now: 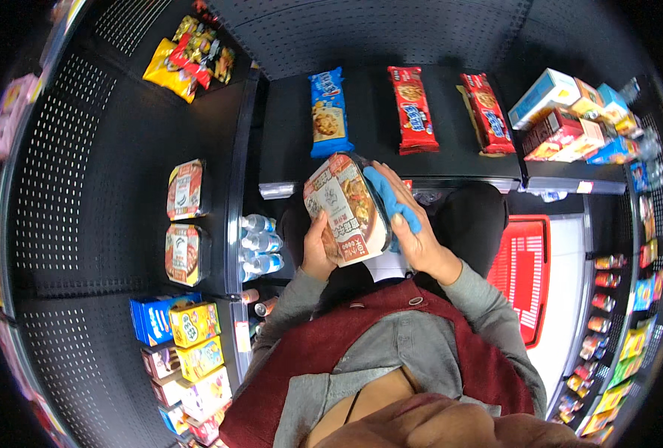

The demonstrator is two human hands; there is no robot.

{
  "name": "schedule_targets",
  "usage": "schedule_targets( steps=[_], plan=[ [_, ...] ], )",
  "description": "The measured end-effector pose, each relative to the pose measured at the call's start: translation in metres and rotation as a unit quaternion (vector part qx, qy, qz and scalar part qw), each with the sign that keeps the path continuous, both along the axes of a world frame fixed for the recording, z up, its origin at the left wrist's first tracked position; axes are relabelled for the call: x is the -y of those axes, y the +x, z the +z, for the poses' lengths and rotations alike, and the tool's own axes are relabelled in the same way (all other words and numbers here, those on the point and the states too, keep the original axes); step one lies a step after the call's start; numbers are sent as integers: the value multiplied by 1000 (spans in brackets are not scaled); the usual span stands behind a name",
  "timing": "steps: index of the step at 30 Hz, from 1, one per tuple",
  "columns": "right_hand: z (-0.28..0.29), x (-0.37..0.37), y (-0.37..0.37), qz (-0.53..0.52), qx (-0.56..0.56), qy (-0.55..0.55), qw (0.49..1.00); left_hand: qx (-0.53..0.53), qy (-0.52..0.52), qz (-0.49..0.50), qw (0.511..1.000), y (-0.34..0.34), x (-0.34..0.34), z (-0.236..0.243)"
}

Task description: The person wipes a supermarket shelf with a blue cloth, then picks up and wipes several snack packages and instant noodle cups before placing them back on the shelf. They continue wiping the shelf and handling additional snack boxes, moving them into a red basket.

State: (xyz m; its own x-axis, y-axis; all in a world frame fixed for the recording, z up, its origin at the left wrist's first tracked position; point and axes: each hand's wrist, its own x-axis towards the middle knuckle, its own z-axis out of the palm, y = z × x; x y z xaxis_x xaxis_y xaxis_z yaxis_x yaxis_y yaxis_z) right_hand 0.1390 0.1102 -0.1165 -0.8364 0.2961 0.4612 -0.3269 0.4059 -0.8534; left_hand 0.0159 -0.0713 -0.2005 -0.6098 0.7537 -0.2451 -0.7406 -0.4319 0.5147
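Wearer's chin (451, 424) and maroon vest (279, 373) fill the lower edge. Ahead, between the dark knees (474, 224) and the shelf (372, 112), a sealed food tub (340, 205) is held tilted; the left hand (319, 250) grips its left side, while the right hand (424, 245) presses a blue cloth (377, 185) against its right. The tub covers part of the shelf's front edge, just beside a blue packet (327, 112). Two red packets (413, 108) lie further right; two similar tubs (185, 224) stand left, and a red basket (542, 276) right.
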Motion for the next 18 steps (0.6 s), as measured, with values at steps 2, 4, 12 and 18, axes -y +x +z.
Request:
schedule_targets(
  steps=[2, 4, 12, 18],
  plan=[
    [-2, -11, -1, 10, 15, -27, 999, -3, -4, -39, 999, 6, 1, -2],
    [-2, -21, -3, 26, 24, -42, 998, -13, -7, -50, 999, 15, 1, -4],
    [-26, -49, 4, 220, 168, -507, 816, 37, -95, -174, 979, 41, 11, -11],
    [-80, -19, -6, 204, 126, -755, 610, 184, 81, -197, 960, 51, 1, -20]
  ],
)
